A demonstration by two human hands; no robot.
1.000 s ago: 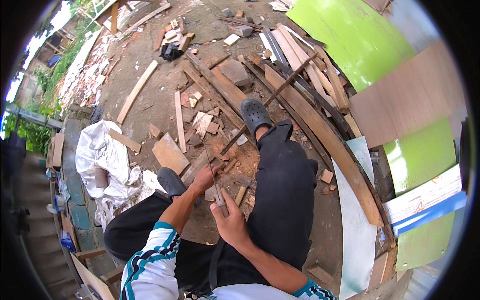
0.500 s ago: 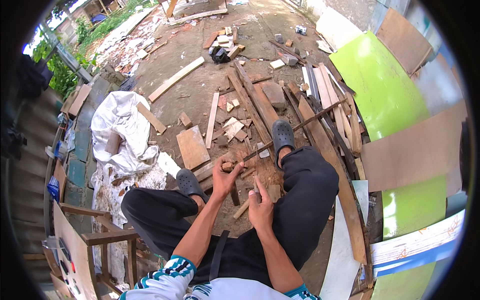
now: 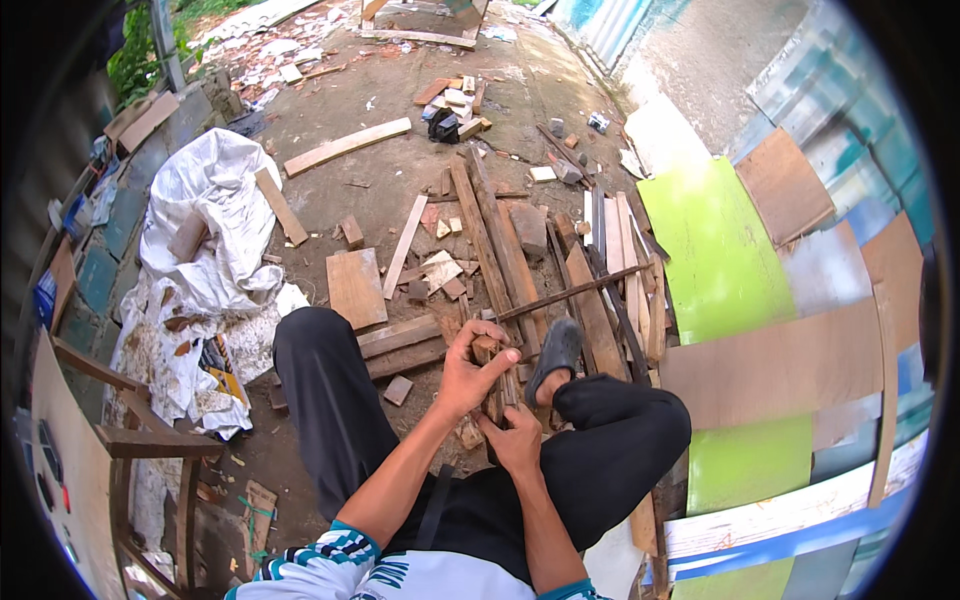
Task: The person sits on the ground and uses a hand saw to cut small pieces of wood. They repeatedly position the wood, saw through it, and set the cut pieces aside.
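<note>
My left hand (image 3: 468,372) is closed around the end of a brown piece of wood (image 3: 486,348), thumb stretched across its side. Just below it, to the right, my right hand (image 3: 517,438) is closed too, its fingers curled at the lower part of the wood; what exactly it grips is hidden. A long, thin dark strip (image 3: 575,291) slants up and right from beside my left fingers, over the planks. My right foot, in a grey clog (image 3: 560,350), rests close to the hands.
Long planks (image 3: 484,235) and offcuts lie ahead. A square board (image 3: 356,288) is left of them. Farther left are a white sack (image 3: 208,185) and a wooden frame (image 3: 160,443). Green sheets (image 3: 700,265) and a brown panel (image 3: 775,365) lie on the right.
My right hand has moved up close to my left hand, onto the wood. My left knee has shifted and the left clog is out of sight. The whole view has tilted slightly.
</note>
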